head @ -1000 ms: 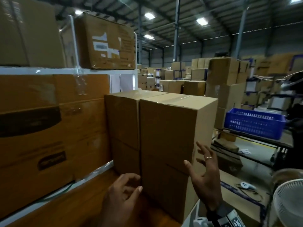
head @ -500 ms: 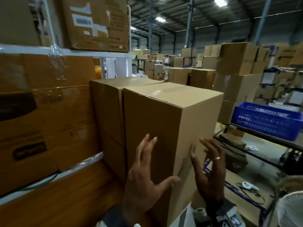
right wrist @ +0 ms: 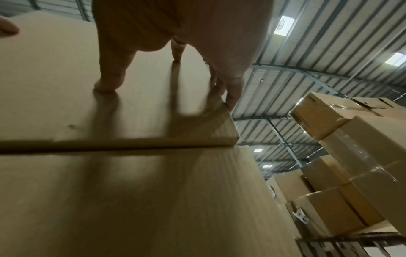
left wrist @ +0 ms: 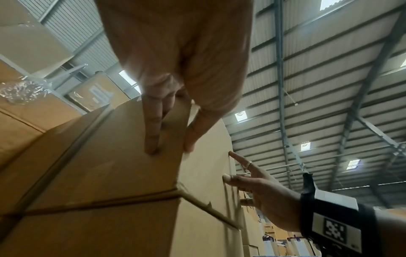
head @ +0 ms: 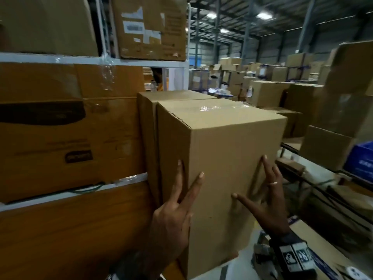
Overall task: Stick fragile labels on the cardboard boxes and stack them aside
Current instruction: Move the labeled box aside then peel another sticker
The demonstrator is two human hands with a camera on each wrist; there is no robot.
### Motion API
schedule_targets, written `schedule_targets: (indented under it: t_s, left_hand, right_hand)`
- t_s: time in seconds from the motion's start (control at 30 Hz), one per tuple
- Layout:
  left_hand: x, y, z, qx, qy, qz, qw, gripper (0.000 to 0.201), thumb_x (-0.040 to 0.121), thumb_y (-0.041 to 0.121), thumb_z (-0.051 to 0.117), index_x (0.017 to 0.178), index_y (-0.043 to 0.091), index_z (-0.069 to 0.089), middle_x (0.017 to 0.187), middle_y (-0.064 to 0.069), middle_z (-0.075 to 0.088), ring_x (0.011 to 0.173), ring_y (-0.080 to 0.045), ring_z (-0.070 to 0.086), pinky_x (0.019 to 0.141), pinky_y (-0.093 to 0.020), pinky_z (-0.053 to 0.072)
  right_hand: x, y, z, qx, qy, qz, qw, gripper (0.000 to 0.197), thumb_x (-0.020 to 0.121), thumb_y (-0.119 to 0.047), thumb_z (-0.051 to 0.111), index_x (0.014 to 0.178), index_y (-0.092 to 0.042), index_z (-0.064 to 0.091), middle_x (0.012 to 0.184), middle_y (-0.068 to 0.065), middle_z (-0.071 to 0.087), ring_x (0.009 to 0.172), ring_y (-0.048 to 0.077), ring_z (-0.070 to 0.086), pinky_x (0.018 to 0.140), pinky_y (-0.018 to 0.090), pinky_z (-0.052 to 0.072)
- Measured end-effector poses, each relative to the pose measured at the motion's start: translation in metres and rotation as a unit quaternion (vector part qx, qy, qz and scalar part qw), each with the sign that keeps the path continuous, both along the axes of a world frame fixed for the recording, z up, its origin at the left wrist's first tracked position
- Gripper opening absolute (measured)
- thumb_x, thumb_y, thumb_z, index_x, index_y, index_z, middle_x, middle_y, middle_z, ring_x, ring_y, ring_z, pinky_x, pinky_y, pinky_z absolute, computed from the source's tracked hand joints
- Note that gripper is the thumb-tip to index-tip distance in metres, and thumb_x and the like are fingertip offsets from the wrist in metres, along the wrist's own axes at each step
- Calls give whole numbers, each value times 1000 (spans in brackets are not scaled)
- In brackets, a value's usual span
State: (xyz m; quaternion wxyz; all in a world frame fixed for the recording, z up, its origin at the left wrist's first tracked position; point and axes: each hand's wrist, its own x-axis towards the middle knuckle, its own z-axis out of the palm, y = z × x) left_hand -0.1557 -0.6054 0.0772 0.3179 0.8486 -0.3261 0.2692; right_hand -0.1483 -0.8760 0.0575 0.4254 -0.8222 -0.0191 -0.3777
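The top cardboard box [head: 232,158] sits on another box of the same kind, at the near end of a row, tight against the next stack [head: 149,138] on its left. A second ago both hands were low and off the box. Now they are up on it. The left hand [head: 171,217] lies over the near left corner, its fingers [left wrist: 151,132] straight and flat on the left side and its thumb on the front. The right hand [head: 264,207] is on the front by the right edge, with its fingers [head: 269,170] spread wide and only the tips touching. Neither hand curls round anything.

I think the person is squaring the box up on its stack, or getting set to lift it. No fragile label shows on the sides we can see, so I cannot tell if this box is done.

The stacks stand on a brown wooden surface [head: 70,229]. On the left is a white rack [head: 121,61] full of big brown boxes. On the right is a blue crate [head: 361,158], and a white fan [head: 355,272] pokes in at the bottom corner. Behind it all is a big warehouse with many more boxes and bright lights in a metal roof.
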Motion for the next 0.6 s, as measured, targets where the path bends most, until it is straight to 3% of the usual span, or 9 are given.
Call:
schedule_targets:
  t_s: [0.1,0.17,0.23,0.3,0.33,0.43,0.5,0.6]
  left_hand:
    - [-12,0,1,30,19,28,999,117,80,13,83,158,51,4,170,4,-12,118,-20,67,97,-22,49]
    - [-18,3,3,39,27,46,998,123,74,18,89,158,51,4,169,0,-6,119,-20,66,96,-19,43]
    - [-24,9,7,49,24,52,997,126,69,18,92,159,48,9,170,-7,1,115,-13,65,91,-4,37]
    - [-33,17,9,62,25,51,996,124,71,14,90,159,47,10,170,-11,-2,113,-12,66,80,10,29]
    - [-37,21,10,68,19,53,996,123,72,12,89,159,48,10,170,-13,-3,113,-16,67,81,8,31]
    - [-54,35,15,76,12,66,995,121,72,11,88,158,49,12,168,-16,-1,120,-28,66,92,-16,42]
    - [-65,51,17,72,9,73,995,120,72,13,89,158,49,14,168,-17,2,120,-28,66,92,-14,41]
    - [-82,85,21,58,1,75,995,117,71,22,90,158,48,17,166,-12,0,126,-31,60,91,-14,43]
  right_hand:
    - [-7,-3,0,-21,-30,17,999,117,60,-51,84,160,-40,23,162,0,14,145,16,22,115,54,33]
    - [-15,1,-2,-28,-53,24,998,115,60,-49,85,159,-32,28,159,1,14,141,7,22,116,49,28]
    - [-26,7,-2,-24,-68,25,997,111,60,-49,85,157,-32,33,158,-3,11,140,5,22,116,48,27]
    - [-39,15,-1,-24,-70,23,997,108,60,-50,84,155,-36,34,160,-5,8,142,9,21,116,49,27]
    - [-45,19,0,-26,-72,21,997,108,61,-51,84,155,-38,33,160,-7,6,144,11,20,116,50,27]
    - [-62,34,1,-39,-90,25,995,104,68,-57,86,155,-45,31,162,-14,2,150,20,16,118,54,28]
    - [-74,51,4,-49,-103,26,993,102,68,-60,82,155,-42,32,162,-15,1,152,21,15,118,52,28]
    - [-93,82,9,-49,-112,30,992,104,65,-59,82,155,-35,35,162,-16,1,153,9,11,119,39,24]
